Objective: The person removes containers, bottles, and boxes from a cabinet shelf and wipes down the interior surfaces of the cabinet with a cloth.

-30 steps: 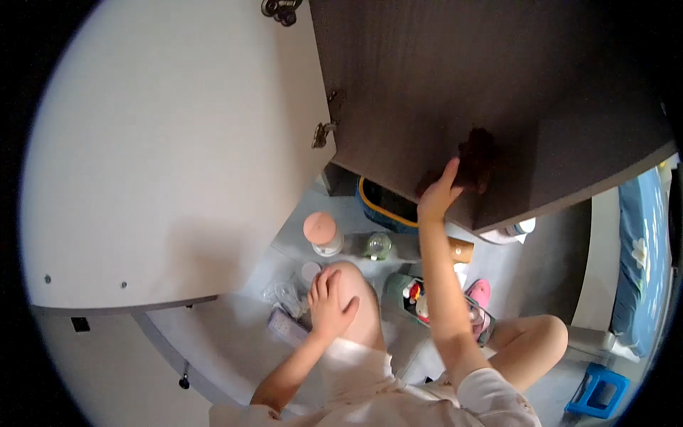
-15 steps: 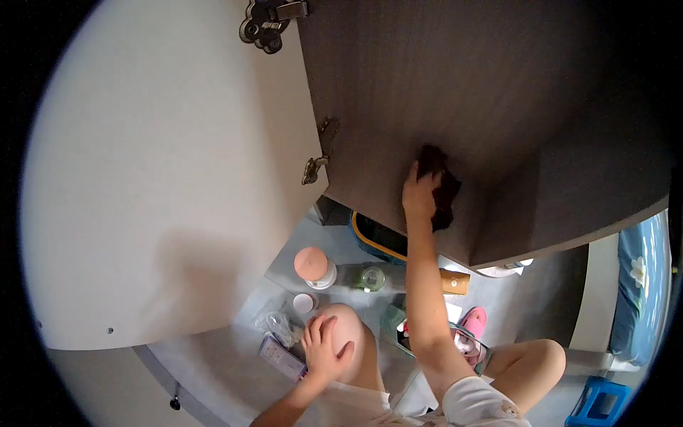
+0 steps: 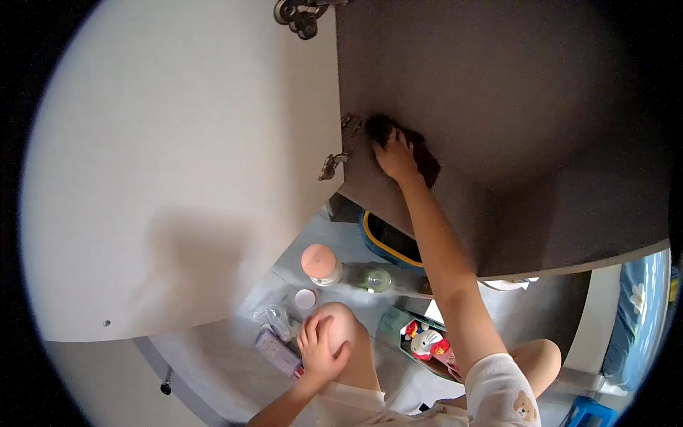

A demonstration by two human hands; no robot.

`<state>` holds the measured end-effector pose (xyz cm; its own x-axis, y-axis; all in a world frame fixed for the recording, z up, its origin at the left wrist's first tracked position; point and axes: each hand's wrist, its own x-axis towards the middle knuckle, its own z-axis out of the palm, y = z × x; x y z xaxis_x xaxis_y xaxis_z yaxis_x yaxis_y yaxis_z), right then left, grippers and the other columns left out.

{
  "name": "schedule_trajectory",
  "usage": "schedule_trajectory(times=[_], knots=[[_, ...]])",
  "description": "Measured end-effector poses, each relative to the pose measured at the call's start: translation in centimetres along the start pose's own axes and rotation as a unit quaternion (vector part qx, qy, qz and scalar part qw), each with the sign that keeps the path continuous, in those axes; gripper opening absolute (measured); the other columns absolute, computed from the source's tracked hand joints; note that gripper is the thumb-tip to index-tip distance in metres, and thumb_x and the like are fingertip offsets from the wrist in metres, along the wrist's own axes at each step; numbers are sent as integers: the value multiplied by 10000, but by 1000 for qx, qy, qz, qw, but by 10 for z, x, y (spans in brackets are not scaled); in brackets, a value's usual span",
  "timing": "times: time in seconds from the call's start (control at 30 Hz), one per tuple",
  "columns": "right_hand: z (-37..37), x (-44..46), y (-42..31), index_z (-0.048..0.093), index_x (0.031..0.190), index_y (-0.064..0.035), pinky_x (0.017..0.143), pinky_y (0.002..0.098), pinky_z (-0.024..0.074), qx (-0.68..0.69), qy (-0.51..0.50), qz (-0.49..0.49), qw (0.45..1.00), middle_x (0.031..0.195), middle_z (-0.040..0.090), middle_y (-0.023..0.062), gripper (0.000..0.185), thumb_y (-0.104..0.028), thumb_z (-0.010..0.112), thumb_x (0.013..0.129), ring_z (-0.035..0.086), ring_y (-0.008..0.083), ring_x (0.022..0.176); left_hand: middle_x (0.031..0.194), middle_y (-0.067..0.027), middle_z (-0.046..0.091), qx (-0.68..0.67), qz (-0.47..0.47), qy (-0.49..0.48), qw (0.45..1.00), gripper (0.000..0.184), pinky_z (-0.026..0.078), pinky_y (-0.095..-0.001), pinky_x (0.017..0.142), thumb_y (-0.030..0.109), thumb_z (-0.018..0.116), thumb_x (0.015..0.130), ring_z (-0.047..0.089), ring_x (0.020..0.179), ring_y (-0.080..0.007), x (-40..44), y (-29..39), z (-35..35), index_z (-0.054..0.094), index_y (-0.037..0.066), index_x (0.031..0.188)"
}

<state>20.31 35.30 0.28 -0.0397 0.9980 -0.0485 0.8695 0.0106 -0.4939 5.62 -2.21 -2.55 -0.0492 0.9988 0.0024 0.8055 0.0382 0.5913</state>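
Observation:
My right hand (image 3: 396,155) reaches into a dark wood-grain cabinet (image 3: 498,99) with its fingers closed over a dark brown cloth (image 3: 427,161). The cloth lies against the cabinet's inner surface, close to the door hinges, and part of it is hidden under the hand. My left hand (image 3: 322,354) rests on my bent knee (image 3: 346,324), fingers spread and holding nothing.
The white cabinet door (image 3: 185,142) stands open at the left on metal hinges (image 3: 331,166). On the floor are a pink-lidded jar (image 3: 319,262), a green transparent container (image 3: 377,280), a purple box (image 3: 277,351), a blue-and-yellow bin (image 3: 384,250), and a box holding a toy figure (image 3: 429,344).
My right hand has slid the cloth left and farther in, toward the hinges. The view has shifted, and the toy figure now shows more. My left hand stays on the knee.

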Motion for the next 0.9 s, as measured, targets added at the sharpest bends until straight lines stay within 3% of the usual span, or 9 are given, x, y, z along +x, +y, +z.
schedule_trajectory(times=[0.4,0.67,0.73,0.9], knots=[[-13,8,8,119,1320,16,1027,392,194,2,-48,-42,998,1347,198,223,697,-414,388,842,249,382,1218,1182,-161,360,-3,-6,15,1000,579,227,-459,931,246,634,620,314,1110,-359,-5,4,-3,436,30,1119],[-4,-22,2,140,1336,-46,1027,409,187,5,-142,-101,985,1380,158,159,704,-456,399,826,203,369,1241,1191,-162,372,-10,3,17,1000,565,250,-493,897,295,601,649,326,1108,-380,4,7,4,432,65,1136],[-3,-34,-4,150,1332,-37,1024,405,195,17,-141,-106,984,1372,178,167,716,-463,411,820,215,370,1235,1173,-153,378,-4,5,15,1000,555,240,-462,919,223,622,616,338,1097,-358,9,10,6,440,45,1109],[0,-49,-18,243,1297,-3,1007,372,237,102,-152,-127,975,1315,289,202,677,-425,442,806,295,349,1202,1179,-151,378,0,11,1,1000,551,254,-473,905,243,617,633,334,1107,-360,17,13,10,434,59,1118]])
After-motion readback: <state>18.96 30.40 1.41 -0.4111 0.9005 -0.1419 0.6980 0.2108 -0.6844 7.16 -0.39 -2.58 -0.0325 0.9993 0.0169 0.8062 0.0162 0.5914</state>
